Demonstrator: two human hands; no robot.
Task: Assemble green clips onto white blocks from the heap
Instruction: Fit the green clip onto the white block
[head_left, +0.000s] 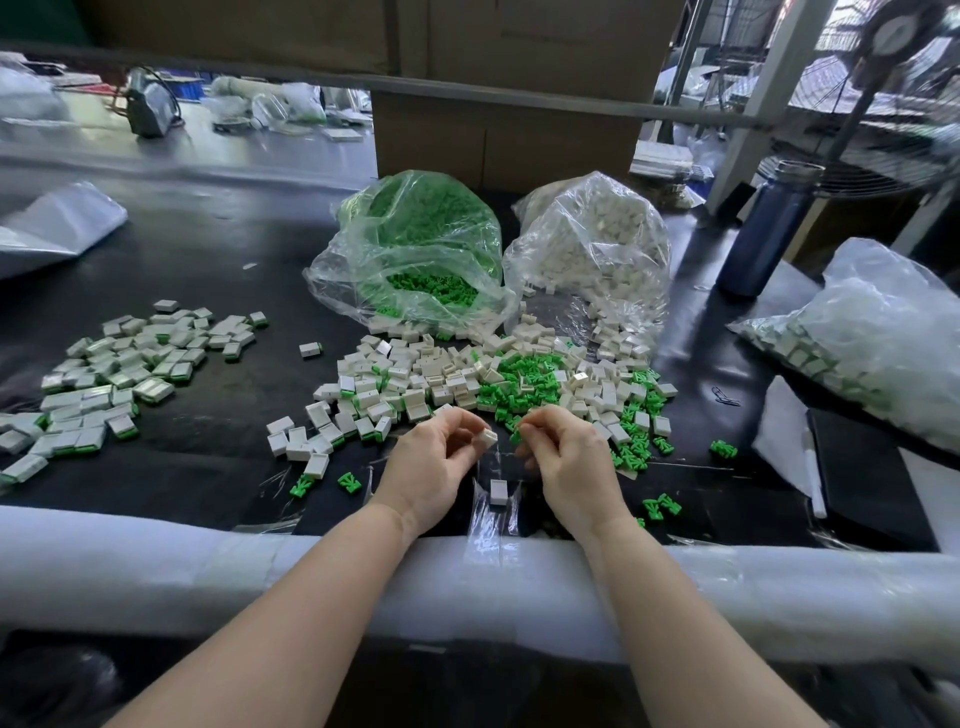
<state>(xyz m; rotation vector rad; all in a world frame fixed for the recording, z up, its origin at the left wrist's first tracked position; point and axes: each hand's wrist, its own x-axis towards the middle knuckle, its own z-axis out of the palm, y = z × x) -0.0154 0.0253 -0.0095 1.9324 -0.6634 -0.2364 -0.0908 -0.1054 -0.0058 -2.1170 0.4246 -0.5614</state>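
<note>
My left hand (434, 457) pinches a small white block (487, 437) between thumb and fingertips. My right hand (563, 457) pinches a green clip (516, 435) a short way to the right of that block; the two parts are apart. Both hands hover over the near edge of the black table (218, 260). Just beyond them spreads the mixed heap of white blocks and green clips (493, 384). One white block (498, 491) lies on the table under the hands.
A pile of assembled blocks (114, 374) lies at left. An open bag of green clips (415, 249) and a bag of white blocks (597, 244) stand behind the heap. A dark bottle (763, 234) and another filled bag (872, 332) sit at right. A padded rail (156, 561) edges the table.
</note>
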